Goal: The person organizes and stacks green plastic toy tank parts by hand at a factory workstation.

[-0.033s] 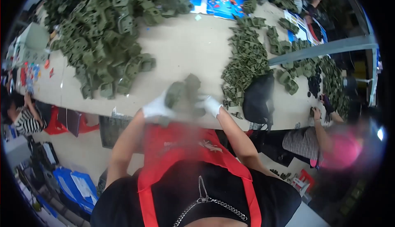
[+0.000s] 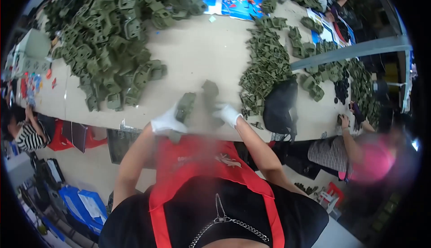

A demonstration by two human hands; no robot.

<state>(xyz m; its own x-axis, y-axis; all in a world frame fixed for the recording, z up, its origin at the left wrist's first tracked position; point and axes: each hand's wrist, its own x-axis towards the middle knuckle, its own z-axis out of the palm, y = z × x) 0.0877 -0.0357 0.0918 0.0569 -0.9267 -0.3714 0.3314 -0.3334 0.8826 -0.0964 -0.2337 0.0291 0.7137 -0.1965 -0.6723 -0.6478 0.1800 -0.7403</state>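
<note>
My left hand (image 2: 167, 121), in a white glove, is closed on an olive-green moulded plastic part (image 2: 185, 105) above the table's near edge. A smaller green piece (image 2: 174, 136) shows just below that hand; whether the hand holds it is unclear. My right hand (image 2: 230, 115), also white-gloved, has its fingertips closed against a second olive-green plastic part (image 2: 209, 94). A hazy smear over the middle of the picture blurs this second part and its lower end. A narrow gap separates the two parts.
Heaped green housings (image 2: 112, 46) cover the table's left side. Smaller green parts (image 2: 267, 64) lie in a pile on the right, beside a black bag (image 2: 280, 106). A grey metal bar (image 2: 350, 54) crosses at the right. Co-workers sit at both sides, one in a pink top (image 2: 370, 160).
The part in my left hand has turned and shifted left, away from the one at my right hand, opening a gap between them. My right hand has hardly moved.
</note>
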